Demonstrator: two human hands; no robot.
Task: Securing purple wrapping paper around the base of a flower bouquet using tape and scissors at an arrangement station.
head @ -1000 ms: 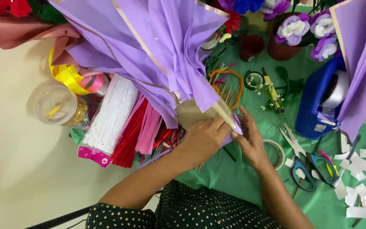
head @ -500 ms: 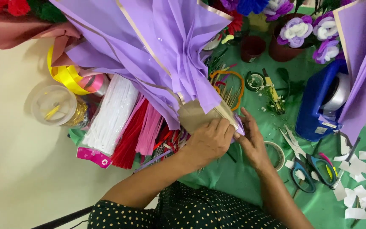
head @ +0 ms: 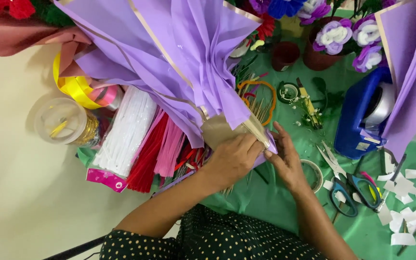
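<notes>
— Left hand [head: 232, 161]?
— Closed over the narrow gathered end of the lilac wrapping-paper bouquet with thin gold edging [head: 179, 62], fingers curled around the tan paper collar [head: 220, 132] at its base. Clamped firmly on it.

— And the right hand [head: 287, 161]?
— Pressed against the same gathered end from the other side, fingers stretched out and together, tips touching the wrap just beside the left hand's knuckles. Not wrapped around; more of a flat press.

— Whereabouts of the bouquet?
— Lying tilted across the green cloth-covered table [head: 266, 202], wide end fanned out toward the top of the view, narrow end down at the 2 hands.

— Under and beside it?
— Bundle of white fuzzy pipe cleaners in a clear pack [head: 123, 132], with red pipe cleaners [head: 145, 159] and pink pipe cleaners [head: 169, 149] just beside. Further left, a clear round plastic tub [head: 61, 120] and a roll of yellow ribbon [head: 73, 86].

— On the right side?
— Ring of clear tape [head: 314, 173] touching the right wrist area, silver scissors [head: 331, 161] near it, blue-handled scissors [head: 352, 192] lower down. Blue tape dispenser [head: 362, 115] well apart, up and right. White paper scraps [head: 410, 212] scattered at the edge.

— Top of the view?
— Purple and white fabric flowers in brown pots [head: 333, 41].
</notes>
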